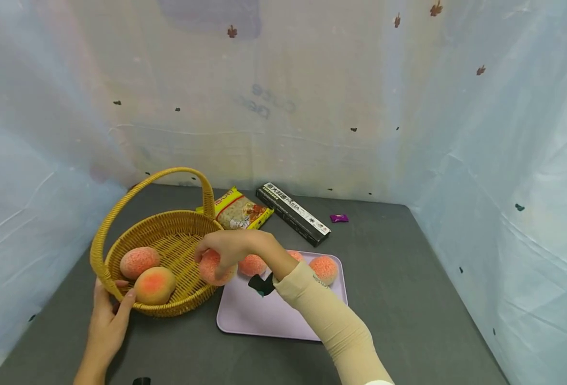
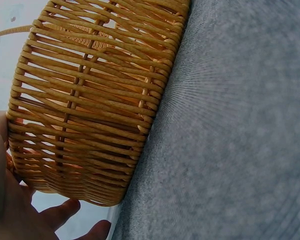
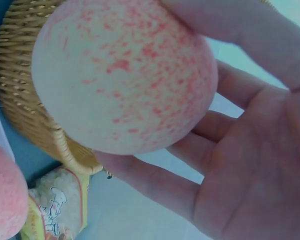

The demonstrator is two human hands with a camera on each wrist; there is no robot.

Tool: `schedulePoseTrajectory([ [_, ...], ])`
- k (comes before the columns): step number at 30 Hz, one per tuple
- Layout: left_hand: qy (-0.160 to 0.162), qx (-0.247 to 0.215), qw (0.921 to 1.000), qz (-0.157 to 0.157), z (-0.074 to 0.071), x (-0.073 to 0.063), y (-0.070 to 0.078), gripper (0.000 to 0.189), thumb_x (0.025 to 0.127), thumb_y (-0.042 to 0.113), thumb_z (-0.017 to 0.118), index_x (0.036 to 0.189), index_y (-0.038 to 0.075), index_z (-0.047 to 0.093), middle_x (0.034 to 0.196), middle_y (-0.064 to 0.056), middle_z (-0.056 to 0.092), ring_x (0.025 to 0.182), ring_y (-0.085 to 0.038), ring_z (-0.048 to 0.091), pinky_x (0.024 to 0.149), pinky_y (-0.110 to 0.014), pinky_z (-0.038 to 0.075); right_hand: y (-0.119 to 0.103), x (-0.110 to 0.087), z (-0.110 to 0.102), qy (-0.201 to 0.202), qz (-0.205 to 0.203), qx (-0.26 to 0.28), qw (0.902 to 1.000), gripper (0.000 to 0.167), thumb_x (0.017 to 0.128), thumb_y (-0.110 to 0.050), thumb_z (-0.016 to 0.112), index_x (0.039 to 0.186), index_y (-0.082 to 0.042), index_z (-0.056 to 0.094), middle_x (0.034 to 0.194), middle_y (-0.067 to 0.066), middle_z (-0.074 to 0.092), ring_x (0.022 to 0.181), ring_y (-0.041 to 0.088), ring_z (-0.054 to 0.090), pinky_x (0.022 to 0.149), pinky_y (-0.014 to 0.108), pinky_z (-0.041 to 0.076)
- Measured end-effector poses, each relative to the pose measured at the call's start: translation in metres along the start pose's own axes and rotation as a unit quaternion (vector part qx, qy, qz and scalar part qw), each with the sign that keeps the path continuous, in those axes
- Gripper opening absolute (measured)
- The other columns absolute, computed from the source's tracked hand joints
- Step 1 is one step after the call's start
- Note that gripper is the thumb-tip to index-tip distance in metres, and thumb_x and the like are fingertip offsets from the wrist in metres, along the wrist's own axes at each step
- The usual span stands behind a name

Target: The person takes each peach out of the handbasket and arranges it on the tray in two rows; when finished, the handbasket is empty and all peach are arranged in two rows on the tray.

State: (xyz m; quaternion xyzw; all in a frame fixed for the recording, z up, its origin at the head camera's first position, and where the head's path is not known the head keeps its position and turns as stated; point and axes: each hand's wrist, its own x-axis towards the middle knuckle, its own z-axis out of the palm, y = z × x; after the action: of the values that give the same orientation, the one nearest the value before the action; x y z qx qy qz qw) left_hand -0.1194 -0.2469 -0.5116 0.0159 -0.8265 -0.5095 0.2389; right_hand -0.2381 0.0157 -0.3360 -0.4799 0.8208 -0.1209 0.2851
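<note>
A speckled pink peach [image 1: 212, 269] is in the grip of my right hand [image 1: 232, 247], at the right rim of a yellow wicker basket [image 1: 187, 306]. Seen from the right wrist, fingers and thumb curl round this pale, red-flecked peach [image 3: 125, 75]. My left hand [image 1: 106, 321] holds the basket's near-left rim, below the foot of the handle. In the left wrist view its thumb side meets the woven wall [image 2: 90, 100], with other fingers spread below. Inside the basket lie a pink peach [image 1: 139, 262] and a yellow peach with an orange blush [image 1: 155, 285].
A lilac tray [image 1: 259, 320] right of the basket bears several pink peaches [image 1: 324, 269], partly behind my right forearm. Behind stand a yellow noodle packet [image 1: 245, 213], a black pasta box [image 1: 293, 214] and a small purple wrapper [image 1: 339, 218]. Pale sheeting surrounds the grey table [image 1: 399, 299].
</note>
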Motion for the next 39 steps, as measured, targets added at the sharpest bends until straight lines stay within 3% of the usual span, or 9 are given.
schedulePoseTrajectory([
  [13, -0.005, -0.001, 1.0, 0.0, 0.0, -0.001, -0.002, 0.044, 0.1, 0.003, 0.055, 0.138, -0.002, 0.034, 0.118, 0.001, 0.043, 0.104, -0.003, 0.045, 0.076, -0.008, 0.039, 0.002, -0.042, 0.018, 0.026, -0.037, -0.011, 0.9989, 0.052, 0.08, -0.008, 0.078, 0.129, -0.01, 0.062, 0.123, 0.001, 0.051, 0.104, 0.011, 0.049, 0.084, 0.022, 0.043],
  [21, 0.003, -0.005, 1.0, 0.001, 0.001, -0.002, -0.001, 0.039, 0.099, 0.001, 0.056, 0.134, -0.004, 0.038, 0.118, -0.001, 0.043, 0.106, -0.003, 0.045, 0.078, -0.008, 0.037, 0.014, -0.057, 0.043, 0.031, -0.031, -0.027, 0.9987, 0.057, 0.079, -0.013, 0.082, 0.132, -0.012, 0.061, 0.129, -0.003, 0.054, 0.111, 0.006, 0.048, 0.093, 0.019, 0.039],
  [28, 0.005, -0.006, 1.0, 0.001, 0.001, -0.001, 0.001, 0.037, 0.099, 0.001, 0.057, 0.132, -0.005, 0.039, 0.12, -0.004, 0.042, 0.105, -0.003, 0.044, 0.077, -0.008, 0.037, 0.026, -0.061, 0.067, 0.028, -0.057, -0.017, 0.9978, 0.053, 0.08, -0.011, 0.082, 0.129, -0.006, 0.062, 0.129, 0.002, 0.054, 0.116, 0.007, 0.047, 0.099, 0.019, 0.036],
  [39, -0.004, 0.009, 0.9999, -0.003, -0.001, -0.001, 0.0, 0.036, 0.101, 0.006, 0.056, 0.131, -0.004, 0.04, 0.124, -0.007, 0.041, 0.107, -0.001, 0.042, 0.077, -0.009, 0.035, 0.035, -0.056, 0.088, 0.025, -0.056, -0.021, 0.9979, 0.054, 0.077, -0.008, 0.084, 0.127, -0.01, 0.062, 0.127, -0.002, 0.054, 0.116, 0.003, 0.047, 0.099, 0.017, 0.036],
])
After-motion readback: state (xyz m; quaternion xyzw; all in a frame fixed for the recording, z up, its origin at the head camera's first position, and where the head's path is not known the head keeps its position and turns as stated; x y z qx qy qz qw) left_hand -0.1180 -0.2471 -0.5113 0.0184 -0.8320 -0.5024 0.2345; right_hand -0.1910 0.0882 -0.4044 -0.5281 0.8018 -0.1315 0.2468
